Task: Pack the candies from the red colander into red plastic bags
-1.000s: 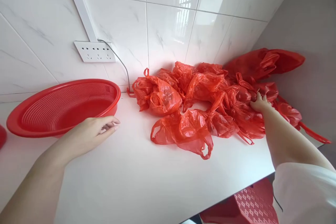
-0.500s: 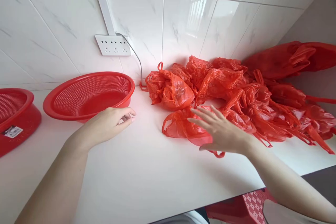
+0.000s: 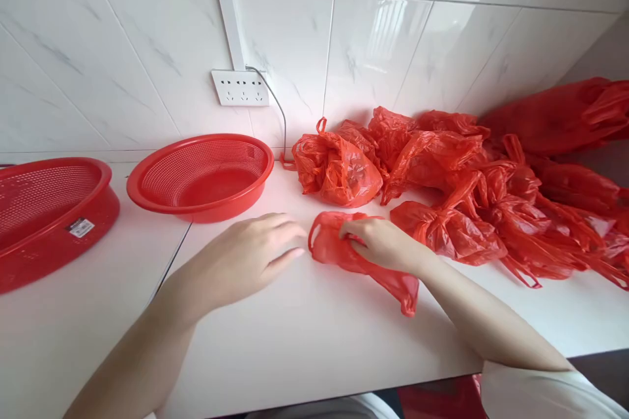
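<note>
While the right hand (image 3: 371,242) grips the bag (image 3: 328,245) with curled fingers, the left hand (image 3: 250,258), part-open and empty, is just beside it. Bag position: over the table (image 3: 304,347), long axis diagonal, looped end leftward, narrow end toward near right.

Fingers (image 3: 350,228) of right hand (image 3: 381,243) partly hidden at red bag (image 3: 337,252), leftmost basket (image 3: 52,245) cut off at edge

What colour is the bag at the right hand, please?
The bag is translucent red; see the head view.
</note>
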Available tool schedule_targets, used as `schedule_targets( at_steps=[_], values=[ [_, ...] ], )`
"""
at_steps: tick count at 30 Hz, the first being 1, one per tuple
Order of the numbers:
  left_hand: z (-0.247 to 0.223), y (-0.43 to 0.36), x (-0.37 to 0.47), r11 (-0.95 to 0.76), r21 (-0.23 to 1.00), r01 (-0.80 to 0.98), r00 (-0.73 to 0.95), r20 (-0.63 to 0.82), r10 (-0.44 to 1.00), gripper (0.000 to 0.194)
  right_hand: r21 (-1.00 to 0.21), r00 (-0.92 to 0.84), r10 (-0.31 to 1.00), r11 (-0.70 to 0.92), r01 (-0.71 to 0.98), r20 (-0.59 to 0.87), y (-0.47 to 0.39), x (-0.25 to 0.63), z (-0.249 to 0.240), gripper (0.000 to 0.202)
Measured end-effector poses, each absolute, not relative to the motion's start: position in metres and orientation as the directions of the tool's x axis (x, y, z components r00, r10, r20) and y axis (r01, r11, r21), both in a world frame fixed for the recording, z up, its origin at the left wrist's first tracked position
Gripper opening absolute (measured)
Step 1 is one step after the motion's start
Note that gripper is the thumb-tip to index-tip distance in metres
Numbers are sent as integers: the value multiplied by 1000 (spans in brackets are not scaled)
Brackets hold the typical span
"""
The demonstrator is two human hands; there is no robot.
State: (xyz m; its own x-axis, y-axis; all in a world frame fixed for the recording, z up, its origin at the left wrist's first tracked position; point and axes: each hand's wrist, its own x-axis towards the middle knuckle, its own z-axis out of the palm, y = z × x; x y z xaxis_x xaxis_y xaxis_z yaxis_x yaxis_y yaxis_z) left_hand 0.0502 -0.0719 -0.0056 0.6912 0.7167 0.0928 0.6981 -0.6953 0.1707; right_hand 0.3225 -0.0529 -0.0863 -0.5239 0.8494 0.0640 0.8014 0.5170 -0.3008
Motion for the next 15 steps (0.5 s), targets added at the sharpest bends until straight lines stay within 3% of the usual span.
schedule_targets(
  at_steps=[2,4,7,9,12,15],
  values=[
    [-3,-81,54,-773,132,620,749,195,634,26,-509,-584,792,582,634,178,-53,310,-64,30],
    [0,-85,53,-789,83,609,734,320,600,25,-634,-614,735,627,452,289,-51,298,-41,33],
    [5,-82,46,-748,-6,664,658,480,580,18,-684,-581,703,659,314,410,-45,282,-16,33],
    [8,-80,42,-734,-103,671,669,510,540,15,-679,-553,689,681,274,468,-39,271,-7,33],
    [6,-80,44,-764,-181,620,761,374,529,25,-735,-558,684,653,180,471,-30,258,-7,32],
    [-9,-76,50,-747,5,665,739,139,659,27,-902,-598,724,432,4,344,-16,249,-18,19]
  ],
)
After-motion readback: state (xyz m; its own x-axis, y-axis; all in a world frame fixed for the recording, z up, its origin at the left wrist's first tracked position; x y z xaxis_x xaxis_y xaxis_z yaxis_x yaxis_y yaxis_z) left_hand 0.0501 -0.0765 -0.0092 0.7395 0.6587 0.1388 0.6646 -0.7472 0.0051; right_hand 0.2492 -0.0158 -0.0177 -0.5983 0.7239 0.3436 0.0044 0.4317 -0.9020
